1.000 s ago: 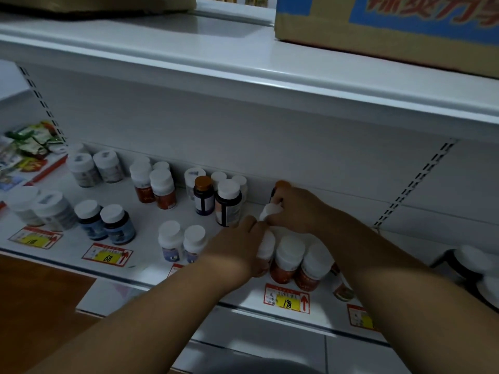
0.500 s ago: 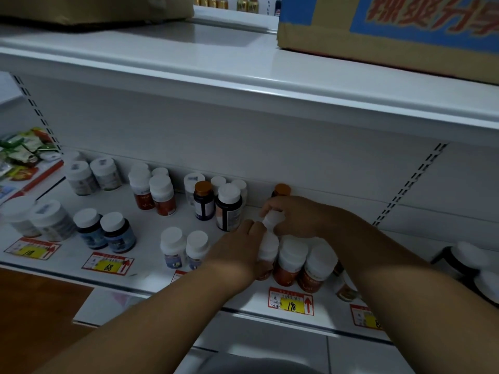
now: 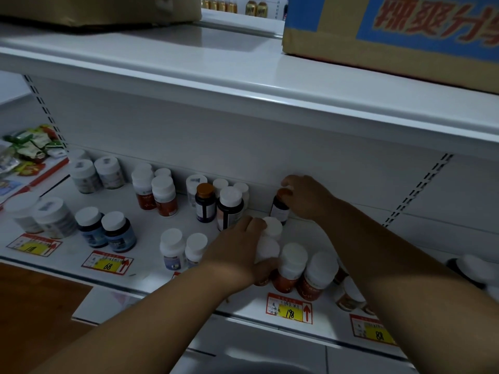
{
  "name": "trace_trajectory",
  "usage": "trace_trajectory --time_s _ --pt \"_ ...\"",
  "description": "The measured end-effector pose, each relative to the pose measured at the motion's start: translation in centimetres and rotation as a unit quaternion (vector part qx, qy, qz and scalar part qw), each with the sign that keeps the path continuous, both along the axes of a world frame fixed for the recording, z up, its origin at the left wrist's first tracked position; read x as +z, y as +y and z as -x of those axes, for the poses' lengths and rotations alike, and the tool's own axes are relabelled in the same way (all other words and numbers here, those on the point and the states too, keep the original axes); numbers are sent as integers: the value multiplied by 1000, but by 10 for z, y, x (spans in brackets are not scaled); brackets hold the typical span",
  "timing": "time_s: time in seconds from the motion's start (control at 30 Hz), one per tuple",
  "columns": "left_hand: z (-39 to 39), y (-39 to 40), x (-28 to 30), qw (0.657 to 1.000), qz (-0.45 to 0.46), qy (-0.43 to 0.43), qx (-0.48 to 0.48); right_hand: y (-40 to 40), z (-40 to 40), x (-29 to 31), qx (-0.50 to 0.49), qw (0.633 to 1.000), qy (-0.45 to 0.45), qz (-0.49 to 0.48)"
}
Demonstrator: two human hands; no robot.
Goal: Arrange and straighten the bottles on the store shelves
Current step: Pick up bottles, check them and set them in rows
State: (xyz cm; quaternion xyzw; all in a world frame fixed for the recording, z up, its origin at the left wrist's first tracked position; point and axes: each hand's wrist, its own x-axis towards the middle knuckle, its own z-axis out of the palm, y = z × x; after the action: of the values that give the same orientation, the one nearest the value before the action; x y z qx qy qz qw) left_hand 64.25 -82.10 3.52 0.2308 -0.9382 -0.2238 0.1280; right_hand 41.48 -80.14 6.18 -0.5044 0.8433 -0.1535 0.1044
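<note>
On the white metal store shelf (image 3: 151,268), the right hand (image 3: 307,197) curls its fingers round the orange cap of a dark brown bottle (image 3: 279,209) standing against the back panel. Just in front, the left hand (image 3: 235,248) grips a white-capped orange bottle (image 3: 266,255), beside two matching bottles above a yellow price tag (image 3: 290,309).

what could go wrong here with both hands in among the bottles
The right hand grips the dark orange-capped bottle from above at the back wall; it might slip and tip. The left hand holds a white-capped bottle close against the front row of orange bottles, so a nudge could topple them off the shelf edge.
</note>
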Motion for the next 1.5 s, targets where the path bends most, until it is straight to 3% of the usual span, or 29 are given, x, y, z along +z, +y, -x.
trace_trajectory --time_s 0.07,0.23,0.37,0.47,0.53,0.57,0.6,0.67,0.77,0.83,0.87,0.97,1.03,1.1,1.23,1.5 --pt "0 -1 3 1000 -4 20 9 -4 -1 -10 20 999 31 -21" --pt "-2 -4 7 998 -11 52 22 -2 -3 -24 -25 998 50 37" --pt "-8 -7 11 997 -13 67 22 8 1 -23 -41 997 18 64" --pt "-11 -11 14 994 -40 96 32 19 -3 -11 -81 986 -10 145" --pt "-13 -14 18 990 -57 119 40 27 -16 4 -128 958 -70 246" --pt "-13 -15 21 989 -61 131 43 31 -26 13 -155 928 -137 311" --pt "-15 -16 25 987 -67 143 43 35 -38 22 -186 874 -235 382" --pt "-18 -16 30 980 -90 175 36 42 -60 38 -228 724 -445 476" --pt "-26 -13 31 961 -148 230 34 54 -92 48 -201 538 -661 482" --pt "-33 -9 30 949 -188 251 40 60 -111 49 -196 469 -734 450" --pt "-38 -7 27 945 -197 259 41 62 -120 49 -202 466 -745 433" --pt "-59 -4 23 941 -196 274 39 63 -148 52 -207 532 -728 380" --pt "-75 -3 22 943 -197 265 38 60 -164 52 -196 556 -720 367" --pt "-91 1 20 943 -214 246 63 57 -178 48 -166 550 -740 351" --pt "-120 16 15 927 -284 221 107 56 -201 37 -123 502 -799 309" --pt "-152 65 -10 895 -356 230 140 95 -240 22 -138 594 -754 242"
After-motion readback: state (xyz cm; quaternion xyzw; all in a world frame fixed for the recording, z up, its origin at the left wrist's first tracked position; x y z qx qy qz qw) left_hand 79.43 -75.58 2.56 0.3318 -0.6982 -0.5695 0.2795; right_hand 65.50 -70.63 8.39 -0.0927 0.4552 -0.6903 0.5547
